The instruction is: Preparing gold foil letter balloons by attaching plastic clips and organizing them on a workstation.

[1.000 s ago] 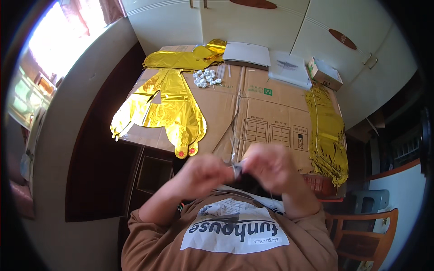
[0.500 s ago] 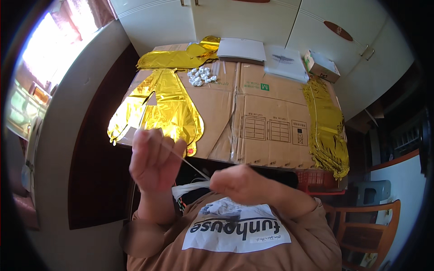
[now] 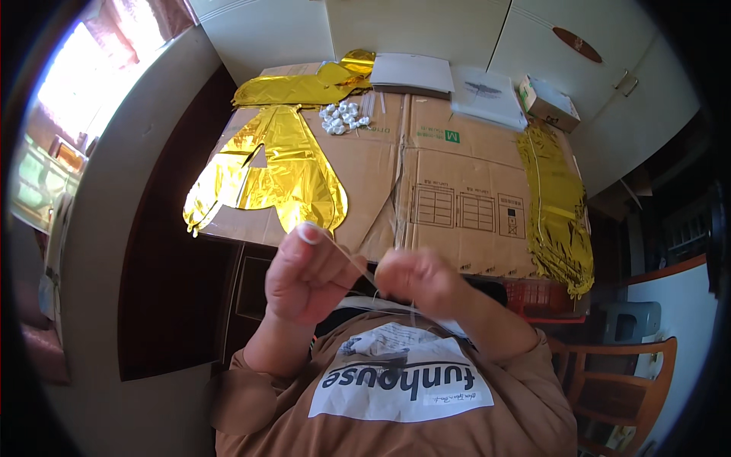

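A thin pale string [image 3: 346, 260] runs slanting between my two hands over the near edge of the cardboard. My left hand [image 3: 304, 274] is closed with the string in it, and a white loop [image 3: 308, 232] wraps around a raised fingertip. To its right, my right hand [image 3: 419, 280] is closed on the same string, a little blurred by motion. Loose strands hang below it, over my shirt. Beyond my left hand lies a flat gold foil balloon [image 3: 293, 183] shaped like a letter A.
Flattened cardboard [image 3: 365, 183] covers the table. A pile of small white bundles [image 3: 340, 118] sits near more gold foil [image 3: 282, 90]. White boards [image 3: 411, 72], a plastic sleeve [image 3: 487, 95] and a small box [image 3: 548, 103] stand behind. Gold fringe [image 3: 560, 206] hangs at right; a wooden chair [image 3: 617, 381] is nearby.
Both hands have moved right, the left one most, and they are nearer each other. The stretch of string between them is shorter, and loose strands now show below the right hand.
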`<control>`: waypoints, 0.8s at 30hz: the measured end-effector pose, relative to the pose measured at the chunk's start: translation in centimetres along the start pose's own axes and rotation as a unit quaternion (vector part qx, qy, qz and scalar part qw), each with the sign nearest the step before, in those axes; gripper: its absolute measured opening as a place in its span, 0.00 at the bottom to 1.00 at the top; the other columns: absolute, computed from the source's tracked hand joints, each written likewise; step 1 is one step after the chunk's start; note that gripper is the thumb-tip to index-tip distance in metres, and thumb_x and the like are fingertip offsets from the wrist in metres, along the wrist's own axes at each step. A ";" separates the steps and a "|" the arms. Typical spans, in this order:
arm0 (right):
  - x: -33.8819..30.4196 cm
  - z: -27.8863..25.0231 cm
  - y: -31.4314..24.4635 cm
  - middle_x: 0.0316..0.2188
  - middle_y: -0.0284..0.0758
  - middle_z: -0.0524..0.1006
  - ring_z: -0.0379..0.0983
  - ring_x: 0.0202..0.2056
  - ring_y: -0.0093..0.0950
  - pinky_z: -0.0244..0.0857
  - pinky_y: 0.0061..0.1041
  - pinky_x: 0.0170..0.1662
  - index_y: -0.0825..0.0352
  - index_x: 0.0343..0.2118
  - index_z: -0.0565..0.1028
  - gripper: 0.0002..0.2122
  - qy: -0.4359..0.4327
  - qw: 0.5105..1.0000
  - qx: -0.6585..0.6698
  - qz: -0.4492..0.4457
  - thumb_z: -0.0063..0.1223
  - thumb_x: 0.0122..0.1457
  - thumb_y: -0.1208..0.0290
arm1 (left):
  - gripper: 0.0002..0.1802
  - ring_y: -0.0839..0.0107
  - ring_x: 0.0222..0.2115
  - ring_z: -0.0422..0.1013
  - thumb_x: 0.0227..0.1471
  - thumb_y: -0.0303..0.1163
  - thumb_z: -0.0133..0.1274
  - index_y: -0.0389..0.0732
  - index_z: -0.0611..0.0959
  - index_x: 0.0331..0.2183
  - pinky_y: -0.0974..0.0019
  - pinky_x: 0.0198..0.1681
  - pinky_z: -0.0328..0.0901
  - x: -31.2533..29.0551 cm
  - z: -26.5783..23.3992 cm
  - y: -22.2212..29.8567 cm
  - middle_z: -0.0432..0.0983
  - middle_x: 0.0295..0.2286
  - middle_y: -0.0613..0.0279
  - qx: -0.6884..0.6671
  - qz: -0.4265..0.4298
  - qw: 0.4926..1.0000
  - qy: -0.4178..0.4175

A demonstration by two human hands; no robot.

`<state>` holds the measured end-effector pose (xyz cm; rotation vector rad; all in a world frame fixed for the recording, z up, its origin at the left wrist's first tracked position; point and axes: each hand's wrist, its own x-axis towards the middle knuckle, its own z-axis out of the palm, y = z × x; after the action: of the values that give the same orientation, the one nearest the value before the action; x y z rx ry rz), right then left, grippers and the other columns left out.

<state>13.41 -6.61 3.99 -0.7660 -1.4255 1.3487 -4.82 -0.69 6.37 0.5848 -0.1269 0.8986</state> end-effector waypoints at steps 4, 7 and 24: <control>-0.4 -0.2 2.4 0.13 0.22 0.62 0.51 0.15 0.13 0.47 0.18 0.20 0.70 0.35 0.76 0.15 0.071 0.897 0.415 0.135 0.51 0.62 0.60 | 0.14 0.84 0.15 0.48 0.63 0.35 0.40 0.47 0.78 0.45 0.72 0.27 0.49 0.5 0.0 0.6 0.50 0.14 0.78 -0.027 0.076 0.996 0.029; -2.4 0.7 2.6 0.15 0.23 0.65 0.54 0.15 0.13 0.49 0.17 0.21 0.70 0.33 0.77 0.13 0.051 0.940 0.322 0.095 0.50 0.63 0.63 | 0.13 0.85 0.19 0.61 0.60 0.30 0.47 0.35 0.79 0.44 0.74 0.26 0.57 1.7 -3.1 1.0 0.68 0.18 0.73 0.201 0.221 0.936 0.184; -1.4 -1.1 4.2 0.21 0.33 0.73 0.69 0.23 0.25 0.65 0.23 0.30 0.67 0.28 0.74 0.06 -0.018 0.977 -0.211 0.038 0.49 0.61 0.72 | 0.09 0.76 0.16 0.57 0.55 0.24 0.53 0.30 0.82 0.37 0.70 0.25 0.54 0.1 -0.6 0.4 0.70 0.18 0.65 0.092 0.145 0.982 0.074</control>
<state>14.09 -6.79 -0.49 -1.0828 -1.7546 1.1320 -5.17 -0.09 6.03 0.6796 0.0067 1.2421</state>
